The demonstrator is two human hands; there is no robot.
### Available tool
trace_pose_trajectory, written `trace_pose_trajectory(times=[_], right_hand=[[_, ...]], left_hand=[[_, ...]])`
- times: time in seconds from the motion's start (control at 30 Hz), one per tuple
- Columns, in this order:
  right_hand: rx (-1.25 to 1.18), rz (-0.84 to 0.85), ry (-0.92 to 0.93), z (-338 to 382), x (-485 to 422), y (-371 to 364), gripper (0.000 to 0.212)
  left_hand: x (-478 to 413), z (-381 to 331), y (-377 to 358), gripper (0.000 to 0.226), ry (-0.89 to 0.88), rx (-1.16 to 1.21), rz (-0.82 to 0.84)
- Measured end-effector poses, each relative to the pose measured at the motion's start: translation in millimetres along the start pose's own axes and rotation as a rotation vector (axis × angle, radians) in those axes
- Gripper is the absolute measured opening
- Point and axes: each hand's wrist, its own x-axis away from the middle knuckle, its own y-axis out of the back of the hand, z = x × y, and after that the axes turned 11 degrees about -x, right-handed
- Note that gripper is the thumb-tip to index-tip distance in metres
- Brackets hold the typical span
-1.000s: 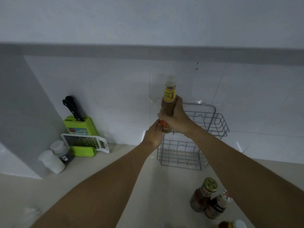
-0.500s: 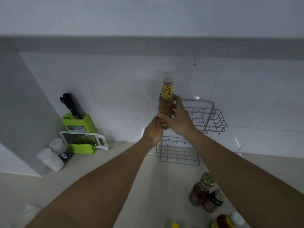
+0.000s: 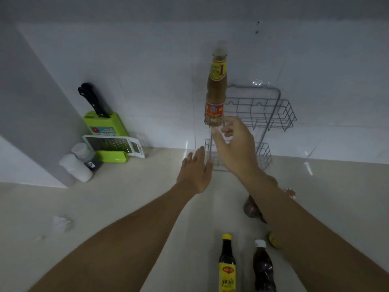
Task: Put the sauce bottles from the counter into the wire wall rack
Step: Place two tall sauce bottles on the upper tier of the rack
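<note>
Wire wall rack (image 3: 261, 123) at 1 o'clock; tall brown sauce bottle (image 3: 216, 89) stands upright at its left end. Right hand (image 3: 235, 144) fingers spread just under it, left hand (image 3: 195, 171) open, empty. Release step; next means grabbing yellow-capped bottle (image 3: 227, 264) at 6 o'clock.

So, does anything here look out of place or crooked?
Nothing is spilled or broken. One odd point: the tall bottle stands upright at the far left end of the rack, and its base is hidden behind the right hand, so how it sits cannot be judged. Both hands are open, the left hand lower.
</note>
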Motion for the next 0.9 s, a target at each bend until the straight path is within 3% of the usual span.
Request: trace_pose_trajectory(times=[0.23, 0.43, 0.53, 0.73, 0.9], right_hand=[[0.341, 0.325, -0.332, -74, 125, 4, 0.052], [0.529, 0.401, -0.584, -124, 213, 10, 0.069], [0.576, 0.405, -0.594, -137, 237, 4, 0.063], [0.609, 0.326, -0.540, -150, 264, -10, 0.057], [0.668, 0.329, -0.540, -150, 261, -12, 0.054]], left_hand=[[68, 41, -102, 0.064, 0.009, -0.225, 0.187], [116, 53, -171, 0.071, -0.041, -0.269, 0.211], [122, 58, -195, 0.078, -0.034, -0.380, 0.162], [123, 63, -209, 0.069, -0.032, -0.424, 0.004], [122, 61, -206, 0.070, -0.026, -0.425, 0.056]])
